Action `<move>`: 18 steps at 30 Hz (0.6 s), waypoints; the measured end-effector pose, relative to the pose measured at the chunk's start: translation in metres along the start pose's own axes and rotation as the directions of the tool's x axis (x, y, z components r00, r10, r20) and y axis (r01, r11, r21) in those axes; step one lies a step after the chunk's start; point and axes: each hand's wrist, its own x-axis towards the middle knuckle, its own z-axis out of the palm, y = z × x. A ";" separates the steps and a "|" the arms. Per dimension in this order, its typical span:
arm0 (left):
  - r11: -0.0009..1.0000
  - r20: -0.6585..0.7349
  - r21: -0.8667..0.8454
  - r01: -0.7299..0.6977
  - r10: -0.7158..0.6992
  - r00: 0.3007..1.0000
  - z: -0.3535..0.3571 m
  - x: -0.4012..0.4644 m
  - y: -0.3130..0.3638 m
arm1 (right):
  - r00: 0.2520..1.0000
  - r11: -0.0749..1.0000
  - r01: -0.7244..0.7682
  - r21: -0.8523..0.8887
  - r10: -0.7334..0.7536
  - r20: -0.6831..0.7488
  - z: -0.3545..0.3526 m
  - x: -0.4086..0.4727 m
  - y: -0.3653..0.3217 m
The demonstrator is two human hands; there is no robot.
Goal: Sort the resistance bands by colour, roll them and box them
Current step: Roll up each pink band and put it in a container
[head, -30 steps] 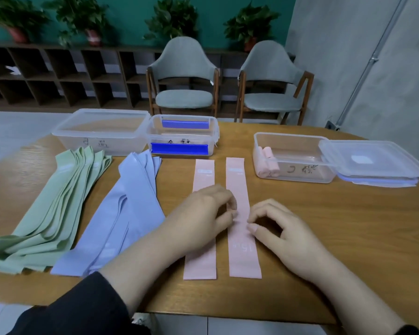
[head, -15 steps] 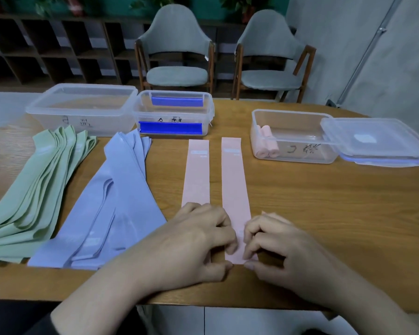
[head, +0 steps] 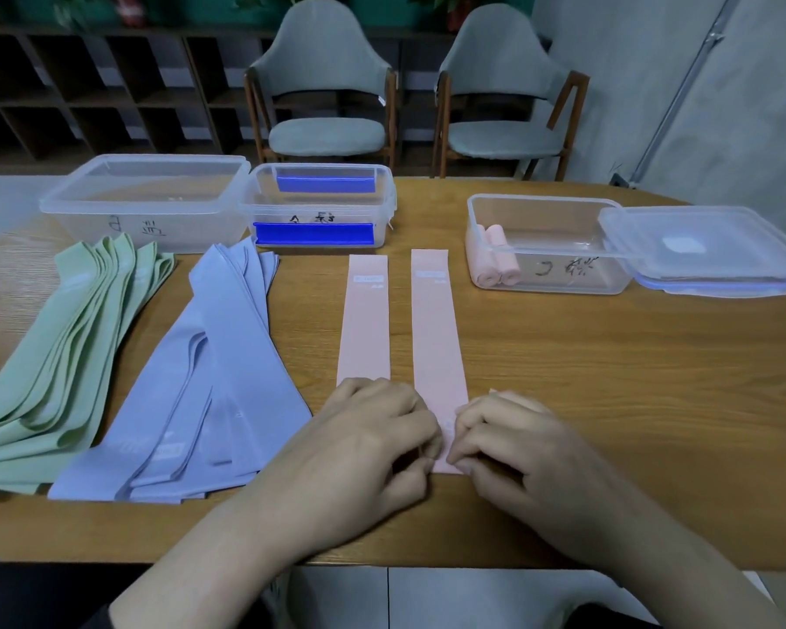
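Note:
Two flat pink bands lie side by side on the wooden table [head: 609,379]: the left pink band [head: 365,324] and the right pink band [head: 437,329]. My left hand [head: 373,442] and my right hand [head: 513,451] pinch the near end of the right pink band with curled fingers. My left hand also covers the near end of the left pink band. A pile of green bands [head: 60,351] and a pile of lilac bands [head: 209,379] lie to the left. Two rolled pink bands [head: 495,265] sit in the open clear box [head: 550,279] at the right.
A lidded clear box [head: 146,206] and a clear box with blue clips [head: 318,206] stand at the back left. A loose lid [head: 708,251] rests beside the open box. Two grey chairs [head: 327,84] stand behind the table.
Both hands slid from the middle of the right pink band down to its near end and closed on it. The camera tilted down and nearer.

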 end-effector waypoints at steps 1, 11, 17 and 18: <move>1.000 0.000 0.007 -0.010 0.010 1.000 0.000 -0.001 0.000 | 1.000 1.000 -0.003 -0.002 0.003 0.000 0.000 0.000 0.000; 0.999 -0.046 0.037 -0.030 0.032 0.998 0.004 -0.002 -0.001 | 0.999 0.998 0.038 -0.047 -0.039 -0.027 -0.003 0.000 0.002; 0.999 -0.071 0.041 -0.006 0.009 0.997 0.007 -0.001 -0.003 | 0.999 1.000 -0.021 -0.021 0.020 -0.039 -0.001 0.001 0.001; 0.999 -0.076 0.042 -0.002 0.005 0.997 0.007 -0.001 -0.004 | 0.999 1.000 -0.020 -0.022 0.019 -0.043 -0.001 0.001 0.001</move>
